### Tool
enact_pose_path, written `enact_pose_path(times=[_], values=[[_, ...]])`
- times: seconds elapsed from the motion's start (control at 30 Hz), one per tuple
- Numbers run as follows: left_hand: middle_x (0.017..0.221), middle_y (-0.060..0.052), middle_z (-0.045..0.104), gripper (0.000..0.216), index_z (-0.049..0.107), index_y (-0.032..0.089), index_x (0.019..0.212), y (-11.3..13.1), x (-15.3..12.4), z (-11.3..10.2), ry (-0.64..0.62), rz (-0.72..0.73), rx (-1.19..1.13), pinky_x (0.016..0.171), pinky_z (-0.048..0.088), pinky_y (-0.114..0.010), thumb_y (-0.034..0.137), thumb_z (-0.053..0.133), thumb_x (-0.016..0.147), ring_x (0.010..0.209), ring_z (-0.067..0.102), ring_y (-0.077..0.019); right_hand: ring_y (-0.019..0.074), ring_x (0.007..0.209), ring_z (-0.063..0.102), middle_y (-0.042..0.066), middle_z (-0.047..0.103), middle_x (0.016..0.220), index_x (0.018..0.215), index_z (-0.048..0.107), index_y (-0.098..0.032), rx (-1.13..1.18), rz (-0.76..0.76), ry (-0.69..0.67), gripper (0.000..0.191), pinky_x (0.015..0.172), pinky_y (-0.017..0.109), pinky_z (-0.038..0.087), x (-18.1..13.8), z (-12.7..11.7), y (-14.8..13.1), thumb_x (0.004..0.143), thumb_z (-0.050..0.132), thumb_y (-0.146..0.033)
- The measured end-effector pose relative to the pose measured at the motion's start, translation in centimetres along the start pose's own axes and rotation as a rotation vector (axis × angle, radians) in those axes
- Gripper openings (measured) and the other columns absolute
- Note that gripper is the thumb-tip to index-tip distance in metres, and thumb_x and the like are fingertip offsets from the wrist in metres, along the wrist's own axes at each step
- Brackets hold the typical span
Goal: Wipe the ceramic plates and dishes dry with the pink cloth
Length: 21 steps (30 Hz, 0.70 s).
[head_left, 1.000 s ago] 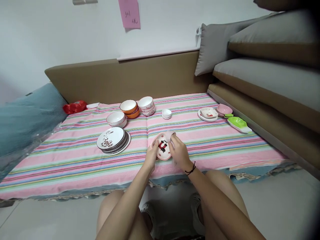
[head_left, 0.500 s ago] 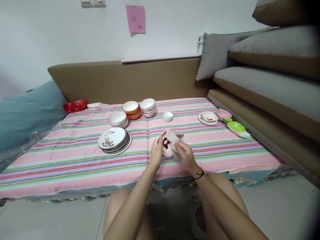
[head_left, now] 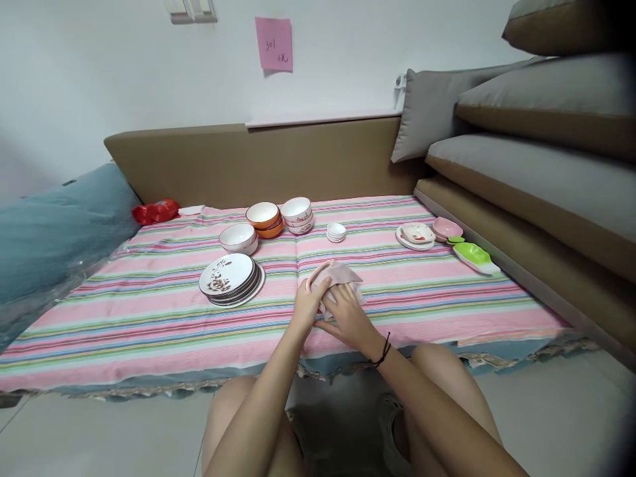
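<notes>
My left hand point(head_left: 308, 301) grips the left edge of a small pink-rimmed plate point(head_left: 311, 277), thumb over the rim. Spread across the plate's face is a pale pink cloth point(head_left: 342, 271), which hides nearly all of its pattern. My right hand point(head_left: 345, 315), with a dark cord on its wrist, presses the cloth onto the plate with bent fingers. Left of my hands stands a stack of white plates with brown flowers point(head_left: 228, 275). A pile of little white dishes point(head_left: 336, 231) sits just beyond the held plate.
White bowls point(head_left: 238, 237), orange bowls point(head_left: 263, 215) and patterned bowls point(head_left: 297, 211) stand at the back left. To the right are small plates point(head_left: 416, 236), pink bowls point(head_left: 447, 228) and a green leaf-shaped dish point(head_left: 473, 254). Stacked cushions point(head_left: 536, 152) border the striped cloth point(head_left: 149, 318).
My right hand has moved left and flattened the cloth over the plate, covering the red and dark figure that showed before. The view has shifted slightly.
</notes>
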State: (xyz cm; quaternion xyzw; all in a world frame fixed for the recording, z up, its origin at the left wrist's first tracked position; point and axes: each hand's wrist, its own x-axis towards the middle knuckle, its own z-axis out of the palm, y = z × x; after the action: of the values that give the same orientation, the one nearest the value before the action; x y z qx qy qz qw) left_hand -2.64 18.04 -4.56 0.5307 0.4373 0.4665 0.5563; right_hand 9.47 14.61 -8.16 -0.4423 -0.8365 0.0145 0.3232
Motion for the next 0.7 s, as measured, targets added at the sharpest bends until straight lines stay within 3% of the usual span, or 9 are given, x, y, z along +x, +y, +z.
enact_pose_path(times=[0.1, 0.2, 0.33, 0.43, 0.57, 0.7], values=[[0.067, 0.003, 0.062, 0.062, 0.053, 0.024, 0.129, 0.0, -0.3, -0.4, 0.02, -0.078, 0.117, 0.044, 0.039, -0.019, 0.042, 0.066, 0.072, 0.047, 0.047, -0.0082, 0.0348, 0.116, 0.042, 0.018, 0.051, 0.123, 0.125, 0.052, -0.016, -0.009, 0.013, -0.002, 0.058, 0.098, 0.053, 0.033, -0.1, 0.2, -0.1, 0.083, 0.053, -0.057], [0.058, 0.006, 0.055, 0.052, 0.06, 0.02, 0.119, -1.0, -0.2, -0.7, 0.111, -0.142, 0.111, 0.042, 0.035, -0.018, 0.033, 0.063, 0.069, 0.044, 0.042, -0.0073, 0.0323, 0.116, 0.043, 0.016, 0.054, 0.12, 0.123, 0.053, -0.016, 0.046, -0.012, -0.026, 0.055, 0.098, 0.05, 0.034, -0.2, -0.1, 0.0, 0.084, 0.054, -0.054], [0.045, 0.007, 0.041, 0.024, 0.066, 0.012, 0.082, -2.9, 0.4, -1.3, 0.286, -0.222, 0.076, 0.039, 0.03, -0.018, 0.022, 0.053, 0.064, 0.041, 0.039, -0.0086, 0.0247, 0.107, 0.052, 0.01, 0.062, 0.11, 0.112, 0.059, -0.018, 0.183, -0.053, -0.043, 0.035, 0.095, 0.042, 0.038, -0.1, -0.7, 0.2, 0.088, 0.054, -0.043], [0.044, 0.008, 0.039, 0.025, 0.063, 0.013, 0.081, -3.4, 0.7, -1.6, 0.318, -0.222, 0.057, 0.038, 0.028, -0.019, 0.019, 0.05, 0.061, 0.039, 0.036, -0.0083, 0.0205, 0.101, 0.056, 0.007, 0.065, 0.105, 0.105, 0.062, -0.018, 0.254, -0.063, -0.019, 0.025, 0.093, 0.037, 0.04, 0.0, -1.0, 0.1, 0.091, 0.052, -0.037], [0.046, 0.008, 0.041, 0.039, 0.064, 0.014, 0.097, -2.5, 0.1, -1.5, 0.258, -0.216, 0.033, 0.037, 0.031, -0.019, 0.019, 0.049, 0.062, 0.037, 0.036, -0.0085, 0.0234, 0.11, 0.052, 0.009, 0.061, 0.115, 0.118, 0.056, -0.018, 0.204, -0.082, -0.051, 0.037, 0.097, 0.04, 0.038, -0.2, -1.2, -0.2, 0.087, 0.057, -0.039], [0.061, 0.003, 0.059, 0.05, 0.06, 0.019, 0.118, -1.0, -0.9, -1.3, 0.059, -0.148, 0.038, 0.043, 0.04, -0.021, 0.029, 0.054, 0.07, 0.045, 0.048, -0.0103, 0.0287, 0.115, 0.047, 0.013, 0.055, 0.124, 0.126, 0.049, -0.016, 0.052, -0.07, -0.129, 0.058, 0.097, 0.045, 0.039, -0.9, -1.0, -0.5, 0.08, 0.064, -0.048]])
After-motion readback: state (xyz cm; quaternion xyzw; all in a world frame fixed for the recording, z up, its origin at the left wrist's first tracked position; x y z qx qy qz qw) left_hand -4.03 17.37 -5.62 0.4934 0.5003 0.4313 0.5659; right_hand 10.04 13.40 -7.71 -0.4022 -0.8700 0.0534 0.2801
